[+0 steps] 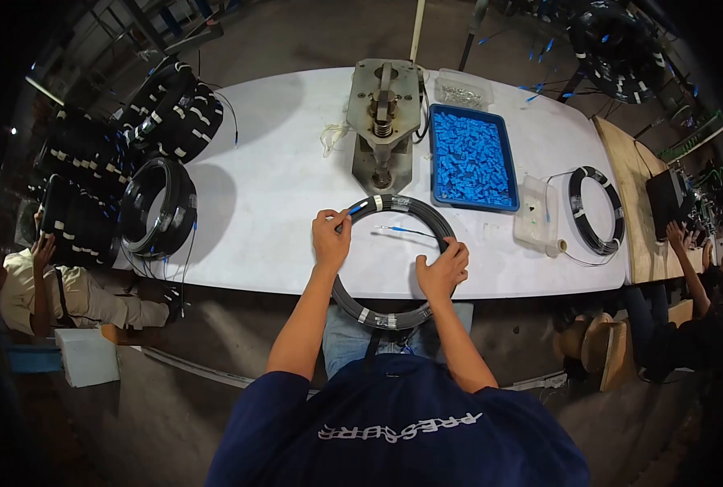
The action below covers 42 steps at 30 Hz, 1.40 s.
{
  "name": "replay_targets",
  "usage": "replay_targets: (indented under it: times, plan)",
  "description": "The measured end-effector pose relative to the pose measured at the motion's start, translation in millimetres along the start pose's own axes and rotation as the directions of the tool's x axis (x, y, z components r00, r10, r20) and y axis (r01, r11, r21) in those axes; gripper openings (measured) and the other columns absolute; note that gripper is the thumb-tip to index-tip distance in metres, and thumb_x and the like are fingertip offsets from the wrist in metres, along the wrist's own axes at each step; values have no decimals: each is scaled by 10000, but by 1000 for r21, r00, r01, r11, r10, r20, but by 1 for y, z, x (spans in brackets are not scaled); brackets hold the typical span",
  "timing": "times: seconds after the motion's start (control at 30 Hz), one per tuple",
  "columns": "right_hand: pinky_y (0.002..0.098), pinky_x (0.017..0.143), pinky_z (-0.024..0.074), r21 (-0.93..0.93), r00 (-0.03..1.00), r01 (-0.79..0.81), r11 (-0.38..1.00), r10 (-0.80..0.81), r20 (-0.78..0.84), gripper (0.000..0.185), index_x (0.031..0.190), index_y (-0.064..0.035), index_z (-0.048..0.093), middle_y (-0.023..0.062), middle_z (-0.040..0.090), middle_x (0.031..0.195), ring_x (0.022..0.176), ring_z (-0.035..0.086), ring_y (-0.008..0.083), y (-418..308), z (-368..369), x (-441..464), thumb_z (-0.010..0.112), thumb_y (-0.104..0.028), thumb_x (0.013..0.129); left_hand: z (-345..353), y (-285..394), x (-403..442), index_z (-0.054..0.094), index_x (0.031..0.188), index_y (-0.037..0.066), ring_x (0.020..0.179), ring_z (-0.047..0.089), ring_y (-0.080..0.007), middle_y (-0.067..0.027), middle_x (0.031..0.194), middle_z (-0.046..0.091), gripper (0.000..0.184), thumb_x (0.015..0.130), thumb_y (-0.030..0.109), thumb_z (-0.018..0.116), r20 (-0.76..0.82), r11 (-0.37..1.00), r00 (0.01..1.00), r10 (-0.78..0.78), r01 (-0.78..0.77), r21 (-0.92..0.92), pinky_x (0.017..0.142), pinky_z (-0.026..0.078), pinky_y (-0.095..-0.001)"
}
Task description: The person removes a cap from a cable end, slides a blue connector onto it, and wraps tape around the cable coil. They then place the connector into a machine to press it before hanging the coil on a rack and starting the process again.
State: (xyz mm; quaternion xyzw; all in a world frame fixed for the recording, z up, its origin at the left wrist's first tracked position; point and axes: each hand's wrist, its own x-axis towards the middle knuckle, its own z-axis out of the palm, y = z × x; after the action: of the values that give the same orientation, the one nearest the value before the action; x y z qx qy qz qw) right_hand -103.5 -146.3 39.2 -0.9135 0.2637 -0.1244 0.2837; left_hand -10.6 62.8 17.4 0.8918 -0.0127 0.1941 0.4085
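Black cable coil (426, 213) lies on the white surface (280, 162), 6 o'clock of the metal press (364, 101), near side hanging past the edge. Left hand (329, 238) at the coil's 10–11 o'clock, fingers pinching a blue-sleeved cable end (356, 209). Right hand (445, 274) at 3 o'clock, fingers curled over the ring, thumb spread inward; can't tell from here if it's gripping. Blue-tipped lead (399, 230) inside the ring, toward 12. From the coil: tray (476, 205) of blue parts (471, 158) at 1, clear tub (532, 231) between 2 and 3, second coil (578, 199) beyond it.
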Motion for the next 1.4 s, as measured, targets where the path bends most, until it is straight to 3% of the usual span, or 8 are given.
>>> replay_targets:
  times: [0.17, 0.37, 0.5, 0.77, 1.03, 1.17, 1.23, 1.4]
  plan:
    - [561, 942, 332, -43, 991, 130, 991, -130, -6, 521, 1171, -57, 500, 185, 420, 1272, 1244, 385, 368, 3, 5, 28, 691, -214, 712, -5, 3, 4, 753, 1039, 83, 911, 555, -247, -87, 985, 612, 187, 891, 161, 669, 70, 999, 997, -30, 32, -26, 751, 465, -346]
    - [493, 786, 432, 111, 872, 411, 905, -426, 241, 288, 995, -62, 538, 126, 544, 1052, 963, 563, 350, -5, 22, 89, 670, -194, 775, -5, -8, 18, 754, 1012, 98, 867, 529, -247, -40, 1002, 614, 156, 883, 115, 668, 108, 993, 990, 91, -82, -88, 724, 468, -348]
    - [480, 788, 439, 125, 865, 482, 867, -494, 92, 376, 1106, -63, 550, 137, 564, 1094, 970, 569, 357, -1, 29, 77, 664, -171, 765, -12, -10, 29, 747, 1013, 90, 880, 527, -245, -27, 1005, 615, 164, 871, 78, 667, 233, 985, 959, 164, -148, -85, 748, 473, -345]
    - [502, 932, 380, 48, 937, 350, 936, -350, 10, 624, 1309, -18, 456, 229, 468, 1275, 1134, 477, 407, 3, 14, 7, 653, -145, 730, 10, -11, 70, 729, 1010, 60, 915, 569, -270, -48, 1019, 663, 154, 880, 97, 655, 372, 922, 846, 383, -320, -220, 822, 477, -372]
    - [506, 931, 392, -53, 926, 374, 926, -376, -41, 616, 1308, -38, 474, 228, 468, 1281, 1159, 483, 399, -6, 14, 23, 670, -143, 733, 12, -14, 73, 717, 1066, 49, 1006, 603, -265, -123, 1054, 690, 188, 911, 117, 636, 465, 925, 848, 253, -72, -372, 914, 465, -347]
    - [443, 766, 507, 302, 858, 389, 870, -462, 225, 455, 1215, -24, 552, 199, 581, 1095, 925, 623, 348, 11, 20, 76, 680, -184, 809, -7, -25, 72, 730, 1044, 58, 927, 611, -237, -99, 930, 699, 172, 909, 122, 646, 399, 943, 906, 144, -4, -332, 839, 467, -342]
    - [390, 780, 513, 485, 843, 212, 848, -410, 349, 333, 1151, -19, 621, 166, 649, 998, 875, 647, 284, 13, 20, 99, 652, -239, 903, -20, -32, 72, 738, 1025, 68, 877, 614, -230, -91, 876, 692, 161, 905, 130, 651, 352, 960, 924, 147, -48, -275, 785, 464, -335]
    - [328, 816, 487, 561, 787, 60, 826, -385, 482, 367, 1145, -2, 633, 105, 673, 999, 866, 619, 183, 21, 30, 121, 526, -321, 997, -20, -19, 73, 736, 1031, 71, 813, 630, -252, -118, 872, 688, 171, 910, 143, 639, 374, 961, 924, 82, 26, -274, 748, 483, -340]
